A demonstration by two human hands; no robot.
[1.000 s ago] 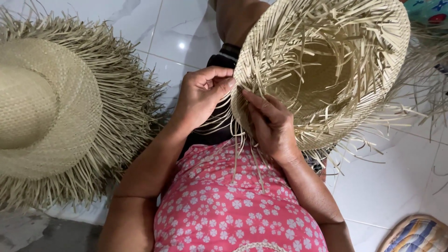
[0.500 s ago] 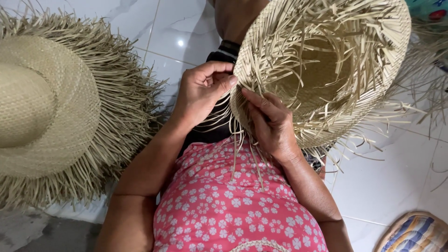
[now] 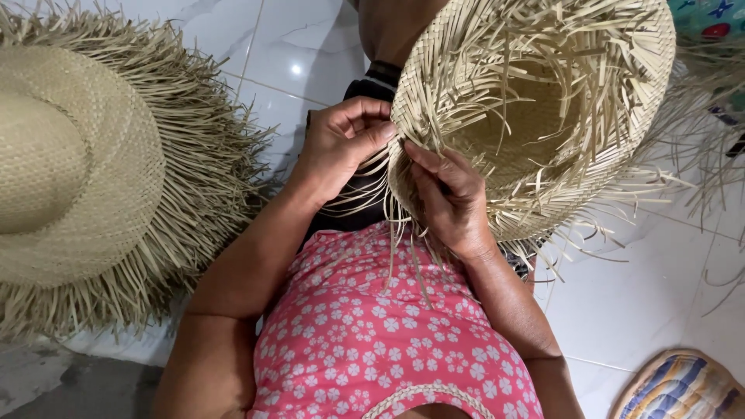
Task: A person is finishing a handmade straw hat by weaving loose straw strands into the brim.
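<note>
Almost nothing has shifted since half a second ago: both hands stay at the same spot on the rim, and only the left thumb seems to have pressed a touch harder against the weave. The person sits on the white tiled floor (image 3: 310,54) with an unfinished straw hat (image 3: 543,116) held up over the lap, its hollow turned towards the camera and loose strips sticking out all around the edge. The left hand (image 3: 341,143) grips the near left edge of that hat, fingers curled narrow with the thumb clamping the woven border. The right hand (image 3: 450,198) lies just beside it on the inside of the brim, its fingers closed on a few loose straw strips (image 3: 403,248) that hang down over the pink flowered dress (image 3: 388,334). To my eye the edge is being woven or tucked, strand by strand. The next move would call for a firm pinch with the left while the right draws one strip through without splitting it. A finished fringed hat (image 3: 85,163) lies on the floor at far left.
</note>
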